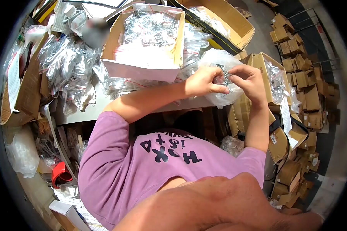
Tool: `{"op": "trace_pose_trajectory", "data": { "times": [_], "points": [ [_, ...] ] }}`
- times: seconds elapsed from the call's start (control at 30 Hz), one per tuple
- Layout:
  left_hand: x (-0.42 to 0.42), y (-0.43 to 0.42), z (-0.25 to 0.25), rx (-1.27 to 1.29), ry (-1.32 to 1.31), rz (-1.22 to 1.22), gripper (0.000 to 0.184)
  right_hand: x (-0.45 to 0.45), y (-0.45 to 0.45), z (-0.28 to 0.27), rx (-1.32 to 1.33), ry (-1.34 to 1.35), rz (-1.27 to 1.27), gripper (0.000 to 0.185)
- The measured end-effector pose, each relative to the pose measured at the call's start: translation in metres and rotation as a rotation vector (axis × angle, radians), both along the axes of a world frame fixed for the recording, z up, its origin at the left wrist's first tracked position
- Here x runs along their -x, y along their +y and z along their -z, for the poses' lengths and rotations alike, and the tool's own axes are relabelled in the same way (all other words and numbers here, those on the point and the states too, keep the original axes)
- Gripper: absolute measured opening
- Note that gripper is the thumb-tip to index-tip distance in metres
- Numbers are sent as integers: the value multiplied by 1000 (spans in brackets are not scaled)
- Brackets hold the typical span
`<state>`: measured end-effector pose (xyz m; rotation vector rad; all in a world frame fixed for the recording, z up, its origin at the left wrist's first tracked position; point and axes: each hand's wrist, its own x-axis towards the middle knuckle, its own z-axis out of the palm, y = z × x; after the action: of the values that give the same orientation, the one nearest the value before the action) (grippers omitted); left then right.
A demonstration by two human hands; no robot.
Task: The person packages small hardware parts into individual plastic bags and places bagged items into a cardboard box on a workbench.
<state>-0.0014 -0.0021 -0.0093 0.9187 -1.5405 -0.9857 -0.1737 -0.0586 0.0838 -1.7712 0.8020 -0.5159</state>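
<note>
My left hand [207,81] reaches in from the left, thumb and fingers curled around what looks like a small clear plastic bag [219,80]. Close beside it my right hand [247,80] has thumb and forefinger drawn together at small shiny metal pieces [226,73]; their exact kind is too small to tell. Both hands are over a large white translucent plastic bag [222,99] at the table edge. Just left of them stands an open cardboard box [142,70], holding clear zip bags of metal hardware [152,29] and a stack of flat bags [142,52].
More filled zip bags [71,67] lie heaped on the table [79,113] at left. A shallow carton [241,36] sits behind; another open box of bags [275,79] stands at right. Many cardboard boxes [310,96] are piled on the floor. A red object [61,175] is low left.
</note>
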Motion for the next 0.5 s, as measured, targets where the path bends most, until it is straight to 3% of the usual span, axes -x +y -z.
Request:
{"op": "trace_pose_trajectory", "data": {
  "times": [0.07, 0.33, 0.5],
  "points": [
    [-4, 3, -8, -6, -102, 1, 48, -3, 3, 0, 23, 5, -44, 15],
    [1, 0, 4, -104, 1, 49, 39, -11, 9, -3, 208, 158, -133, 11],
    [3, -1, 8, -119, 104, 95, 37, -14, 13, -6, 131, 64, -119, 12]
  ]
}}
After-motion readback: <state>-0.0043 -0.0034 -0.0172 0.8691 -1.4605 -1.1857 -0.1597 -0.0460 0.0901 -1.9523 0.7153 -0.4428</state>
